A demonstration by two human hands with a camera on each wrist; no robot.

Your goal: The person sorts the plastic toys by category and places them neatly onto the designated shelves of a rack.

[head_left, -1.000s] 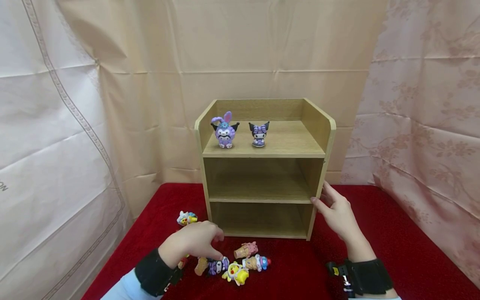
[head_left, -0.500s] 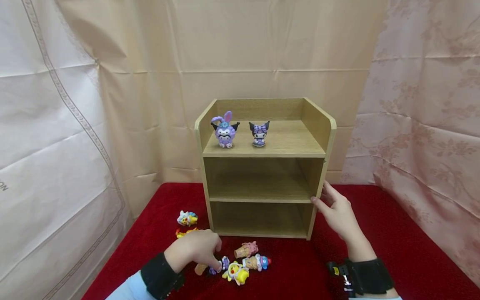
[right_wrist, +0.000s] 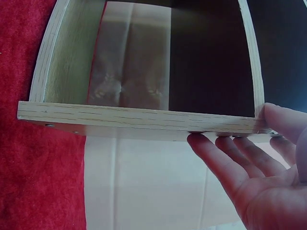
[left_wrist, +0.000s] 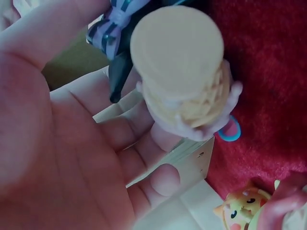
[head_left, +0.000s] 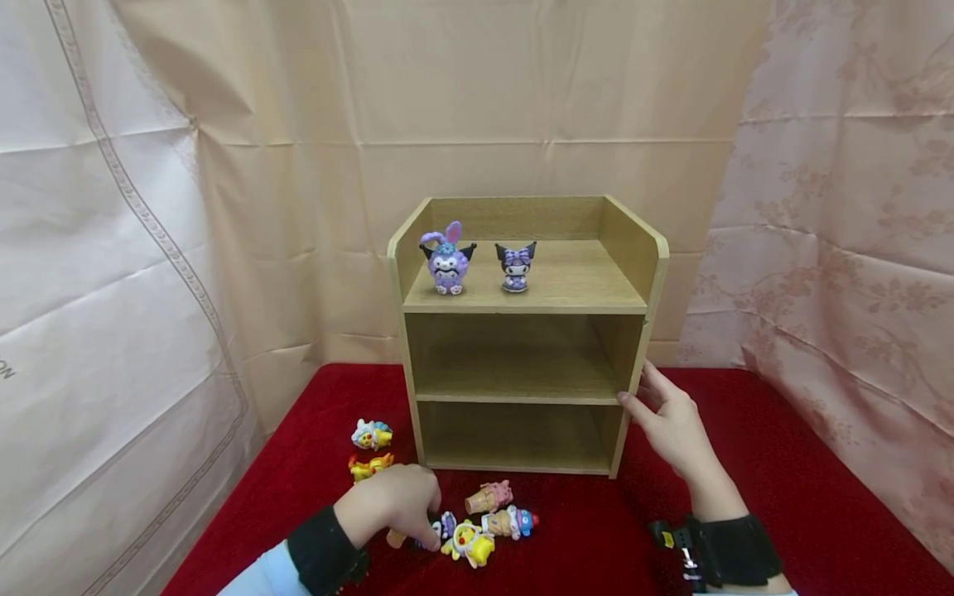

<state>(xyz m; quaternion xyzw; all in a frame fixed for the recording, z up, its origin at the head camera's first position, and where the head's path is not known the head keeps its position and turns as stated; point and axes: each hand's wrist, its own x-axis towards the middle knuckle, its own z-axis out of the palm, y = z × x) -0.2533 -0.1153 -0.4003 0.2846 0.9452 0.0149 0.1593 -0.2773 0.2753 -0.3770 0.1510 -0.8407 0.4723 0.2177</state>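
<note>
My left hand (head_left: 398,501) is low over a group of small toy figurines, its thumb and fingers pinching a purple-and-black figurine (head_left: 447,523) with a striped bow (left_wrist: 117,26). The hand covers most of it. Beside it, a figurine with a waffle-cone base (left_wrist: 180,52) points its flat bottom at the left wrist camera. A yellow figurine (head_left: 469,545) lies just right of the fingertips. My right hand (head_left: 671,426) grips the right side panel of a wooden shelf (right_wrist: 144,115), thumb at the front edge and fingers along the outer face.
Two purple figurines, one bunny-eared (head_left: 447,265) and one black-eared (head_left: 515,269), stand on the top shelf. A pink cone figurine (head_left: 489,497) and a blue-headed one (head_left: 510,522) lie in front. Two more, white-and-yellow (head_left: 371,434) and orange-yellow (head_left: 368,467), lie left on the red cloth (head_left: 581,530).
My left hand has moved slightly down and right, closing in over the purple-and-black figurine, and uncovering the orange-yellow figurine behind it. My right hand stays on the shelf.
</note>
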